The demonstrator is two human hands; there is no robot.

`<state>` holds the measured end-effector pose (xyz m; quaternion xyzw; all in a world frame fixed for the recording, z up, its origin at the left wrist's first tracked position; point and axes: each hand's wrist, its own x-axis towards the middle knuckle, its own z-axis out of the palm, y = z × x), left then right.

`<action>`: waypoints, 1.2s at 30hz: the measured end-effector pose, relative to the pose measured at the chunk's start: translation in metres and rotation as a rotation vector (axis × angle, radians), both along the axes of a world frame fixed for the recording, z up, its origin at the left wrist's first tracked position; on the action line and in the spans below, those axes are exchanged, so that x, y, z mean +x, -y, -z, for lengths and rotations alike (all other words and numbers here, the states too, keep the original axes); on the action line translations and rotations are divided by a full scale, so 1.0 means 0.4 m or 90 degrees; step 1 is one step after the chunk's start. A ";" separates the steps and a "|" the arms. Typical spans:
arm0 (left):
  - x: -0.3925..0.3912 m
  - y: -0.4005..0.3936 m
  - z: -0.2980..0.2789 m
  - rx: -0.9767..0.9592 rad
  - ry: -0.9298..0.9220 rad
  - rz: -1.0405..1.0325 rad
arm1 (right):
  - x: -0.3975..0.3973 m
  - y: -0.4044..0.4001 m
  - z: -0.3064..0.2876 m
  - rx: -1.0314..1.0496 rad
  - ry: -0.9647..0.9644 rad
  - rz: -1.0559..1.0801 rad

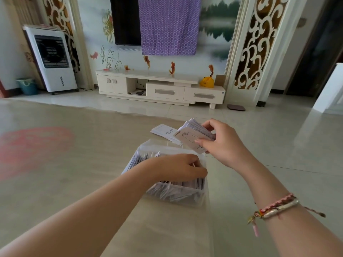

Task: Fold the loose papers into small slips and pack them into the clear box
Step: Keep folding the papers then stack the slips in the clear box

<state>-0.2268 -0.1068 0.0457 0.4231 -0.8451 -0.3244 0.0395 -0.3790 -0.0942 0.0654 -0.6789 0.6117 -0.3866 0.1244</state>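
Observation:
A clear plastic box (187, 198) stands on the table in front of me, packed with several upright folded paper slips (141, 160). My left hand (182, 166) reaches into the box's right half, fingers curled down among the slips there. My right hand (220, 143) hovers above the box's far right corner and grips a stack of folded slips (193, 136), the front one printed with a small diagram. Behind the box lie loose white papers (163, 131) flat on the table.
The glossy beige table (74, 164) carries a faint red pattern (33, 145) at the left. Its far edge runs just behind the loose papers. Beyond it are a tiled floor, a white TV cabinet (159, 88) and an air cooler (52, 60).

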 end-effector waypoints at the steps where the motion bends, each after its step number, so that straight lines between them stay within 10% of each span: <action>1: 0.000 -0.001 0.000 -0.002 -0.005 -0.003 | 0.000 -0.001 0.000 -0.001 0.000 0.000; 24: 0.024 -0.020 0.003 -0.003 -0.079 0.037 | -0.006 -0.004 -0.001 -0.011 0.012 -0.015; 36: 0.064 -0.004 -0.002 -0.171 0.100 -0.007 | -0.023 -0.039 -0.043 0.080 0.011 -0.196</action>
